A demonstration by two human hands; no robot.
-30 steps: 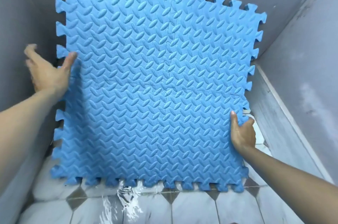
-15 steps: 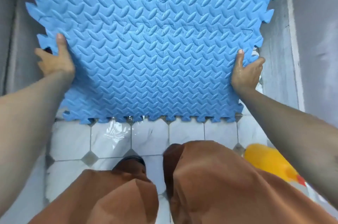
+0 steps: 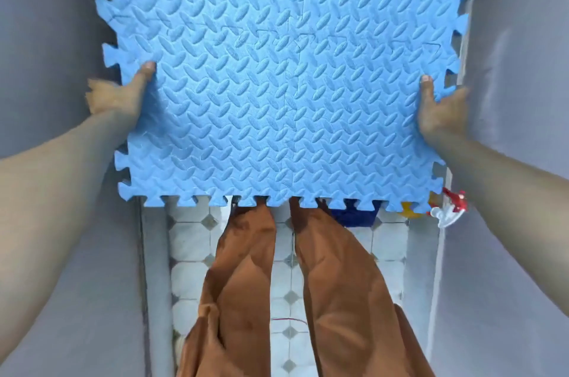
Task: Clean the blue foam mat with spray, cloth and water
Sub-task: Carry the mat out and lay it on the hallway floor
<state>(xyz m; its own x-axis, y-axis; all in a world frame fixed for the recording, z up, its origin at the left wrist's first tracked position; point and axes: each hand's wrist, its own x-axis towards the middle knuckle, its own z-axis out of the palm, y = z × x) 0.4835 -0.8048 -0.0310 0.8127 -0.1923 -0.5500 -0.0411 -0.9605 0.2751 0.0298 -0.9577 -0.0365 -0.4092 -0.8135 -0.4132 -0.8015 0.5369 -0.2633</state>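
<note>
While both hands hold it by its side edges, the mat (image 3: 286,78) is lifted above the floor (image 3: 197,253) and fills the upper part of the view. It is made of blue foam tiles that are joined together; thin seams cross near the middle, and the surface has a pattern of short raised ovals. The edges have puzzle teeth all around.

The left hand (image 3: 118,96) grips the left edge. Its thumb lies on the front face, pointing up, and the other fingers go behind the mat, so I cannot see them well; this hand is a little blurred. The right hand (image 3: 441,111) grips the right edge in the same way, with the thumb on the front face and the fingers curled behind the edge. Both forearms come up from the lower corners of the view.

The lower edge of the mat hangs in front of the person's legs, which wear brown trousers (image 3: 332,284). The floor under them has white tiles with small grey diamonds. Grey walls (image 3: 46,38) stand close on the left and on the right, and the mat reaches nearly from one to the other.

Just under the lower right corner of the mat, a yellow bottle (image 3: 409,212) with a red and white trigger (image 3: 452,207) shows partly. Beside it, a dark blue thing (image 3: 354,216) shows under the teeth; I cannot tell what it is.
</note>
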